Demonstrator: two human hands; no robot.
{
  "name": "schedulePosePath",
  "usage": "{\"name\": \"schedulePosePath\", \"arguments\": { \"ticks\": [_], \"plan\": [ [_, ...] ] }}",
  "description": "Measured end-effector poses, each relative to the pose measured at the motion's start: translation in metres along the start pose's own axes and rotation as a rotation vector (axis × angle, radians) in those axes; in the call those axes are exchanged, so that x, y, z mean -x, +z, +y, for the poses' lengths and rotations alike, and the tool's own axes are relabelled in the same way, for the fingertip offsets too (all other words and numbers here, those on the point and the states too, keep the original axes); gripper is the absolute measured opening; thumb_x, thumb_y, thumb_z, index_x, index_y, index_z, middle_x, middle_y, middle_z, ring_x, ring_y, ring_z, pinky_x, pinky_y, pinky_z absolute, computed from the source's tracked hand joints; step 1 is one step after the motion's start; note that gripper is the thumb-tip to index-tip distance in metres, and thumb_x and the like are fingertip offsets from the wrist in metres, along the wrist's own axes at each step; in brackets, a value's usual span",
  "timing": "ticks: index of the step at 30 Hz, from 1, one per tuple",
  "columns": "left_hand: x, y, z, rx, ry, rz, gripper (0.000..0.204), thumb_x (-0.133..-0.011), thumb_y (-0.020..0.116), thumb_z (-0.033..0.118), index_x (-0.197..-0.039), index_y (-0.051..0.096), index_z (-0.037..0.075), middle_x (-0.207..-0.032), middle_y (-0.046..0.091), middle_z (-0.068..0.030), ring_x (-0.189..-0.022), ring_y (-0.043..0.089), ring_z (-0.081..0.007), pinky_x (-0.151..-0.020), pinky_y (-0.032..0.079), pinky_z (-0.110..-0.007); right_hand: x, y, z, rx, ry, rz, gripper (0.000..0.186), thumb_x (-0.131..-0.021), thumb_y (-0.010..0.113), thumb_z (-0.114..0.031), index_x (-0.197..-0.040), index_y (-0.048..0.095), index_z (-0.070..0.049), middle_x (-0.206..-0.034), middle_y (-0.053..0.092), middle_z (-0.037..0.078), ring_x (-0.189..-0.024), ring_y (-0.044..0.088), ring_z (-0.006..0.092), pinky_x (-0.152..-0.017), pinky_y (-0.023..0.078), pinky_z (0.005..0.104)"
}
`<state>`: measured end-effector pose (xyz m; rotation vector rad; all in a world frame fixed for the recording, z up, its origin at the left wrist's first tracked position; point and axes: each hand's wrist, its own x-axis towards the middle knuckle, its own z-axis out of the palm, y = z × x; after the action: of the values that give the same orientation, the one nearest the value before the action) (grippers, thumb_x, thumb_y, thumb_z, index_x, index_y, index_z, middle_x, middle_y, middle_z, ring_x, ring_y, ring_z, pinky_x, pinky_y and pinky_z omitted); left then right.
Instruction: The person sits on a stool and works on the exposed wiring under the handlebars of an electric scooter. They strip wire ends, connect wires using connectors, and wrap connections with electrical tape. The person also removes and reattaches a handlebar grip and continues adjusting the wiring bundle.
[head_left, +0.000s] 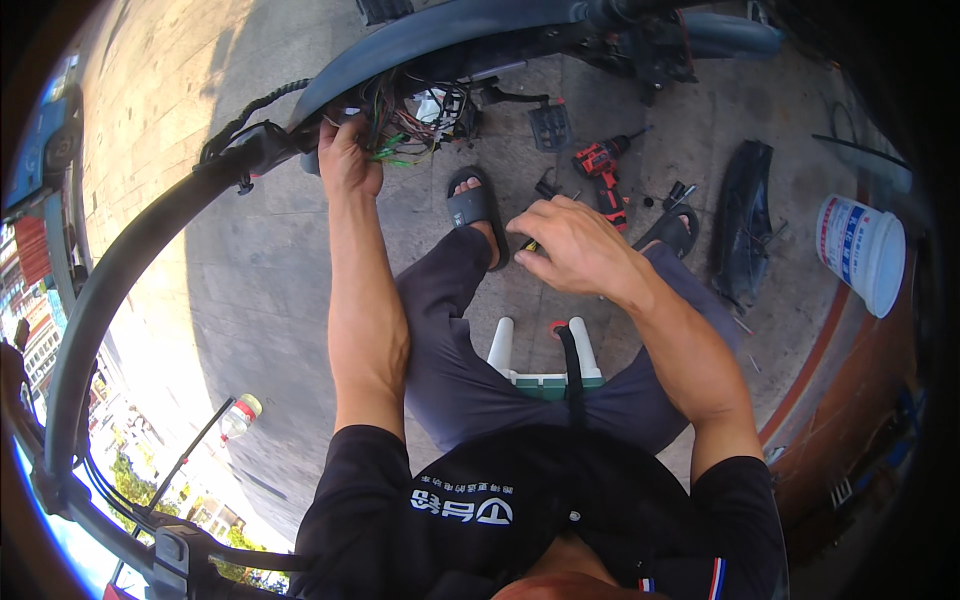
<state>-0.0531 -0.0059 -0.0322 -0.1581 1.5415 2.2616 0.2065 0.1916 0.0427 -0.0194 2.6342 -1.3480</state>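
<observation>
Grey paving (270, 260) spreads beneath me, partly in shade and sunlit toward the left. My black sandals (470, 209) rest on it. A red-and-black drill (598, 165) lies between them, small black parts (679, 195) near my right foot (too small to identify), then a long black panel (743, 225) and a white bucket (868, 250).

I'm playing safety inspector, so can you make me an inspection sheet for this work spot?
Surface: grey paved ground, partly sunlit, partly shaded.
Job's things: bike frame; small yellow-and-black thing, too small to name.
Clutter: red-and-black drill, long black panel, white bucket.
Hands: left hand beside the wires, grip unclear; right hand pinches the yellow-and-black thing.
Cables: those wires hang exposed in a tangle, some green.
Surroundings: blue vehicle at far left.
</observation>
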Motion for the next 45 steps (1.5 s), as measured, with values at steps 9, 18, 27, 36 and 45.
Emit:
{"name": "schedulePosePath", "arguments": {
  "ticks": [9, 18, 27, 36, 45],
  "plan": [
    [-0.001, -0.003, -0.001, 0.017, -0.007, -0.014, 0.027, -0.089, 0.060, -0.006, -0.111, 0.061, 0.009, -0.103, 0.068, -0.0058, -0.094, 0.068, -0.0214, -0.084, 0.059, -0.040, 0.000, 0.001, 0.000, 0.008, -0.010, 0.014, 0.029, -0.083, 0.069, -0.019, -0.109, 0.070, -0.007, -0.097, 0.067, 0.014, -0.096, 0.063, 0.0347, -0.088, 0.050, 0.0437],
    [-0.003, -0.005, -0.004, -0.020, 0.028, -0.043, 0.023, -0.091, 0.062, -0.004, -0.110, 0.060, 0.007, -0.101, 0.067, -0.0083, -0.091, 0.068, -0.0223, -0.080, 0.060, -0.040, -0.001, 0.000, 0.000, 0.002, 0.004, -0.007, 0.030, -0.084, 0.069, -0.019, -0.112, 0.070, -0.007, -0.099, 0.067, 0.014, -0.097, 0.063, 0.0348, -0.090, 0.050, 0.0438],
    [0.003, 0.003, 0.001, -0.050, 0.024, -0.020, 0.028, -0.092, 0.059, -0.004, -0.118, 0.059, 0.007, -0.106, 0.066, -0.0075, -0.094, 0.067, -0.0213, -0.080, 0.059, -0.040, 0.000, 0.000, -0.001, -0.004, 0.002, 0.002, 0.030, -0.083, 0.070, -0.019, -0.111, 0.070, -0.007, -0.099, 0.067, 0.014, -0.097, 0.063, 0.0345, -0.090, 0.050, 0.0435],
    [0.005, 0.010, 0.002, -0.079, 0.074, -0.028, 0.038, -0.087, 0.056, -0.008, -0.123, 0.056, 0.003, -0.108, 0.064, -0.0072, -0.094, 0.066, -0.0207, -0.083, 0.058, -0.038, 0.000, -0.003, 0.000, -0.004, 0.028, -0.042, 0.033, -0.081, 0.073, -0.017, -0.110, 0.067, -0.002, -0.104, 0.067, 0.014, -0.099, 0.062, 0.0336, -0.089, 0.049, 0.0420],
    [-0.001, -0.003, -0.004, -0.195, 0.078, 0.012, 0.022, -0.086, 0.060, -0.007, -0.104, 0.056, 0.006, -0.097, 0.061, -0.0047, -0.089, 0.065, -0.0197, -0.081, 0.057, -0.037, 0.003, -0.002, 0.003, -0.019, 0.019, -0.021, 0.033, -0.081, 0.073, -0.017, -0.110, 0.067, -0.001, -0.104, 0.067, 0.015, -0.100, 0.062, 0.0335, -0.090, 0.049, 0.0413]
  ]
}}
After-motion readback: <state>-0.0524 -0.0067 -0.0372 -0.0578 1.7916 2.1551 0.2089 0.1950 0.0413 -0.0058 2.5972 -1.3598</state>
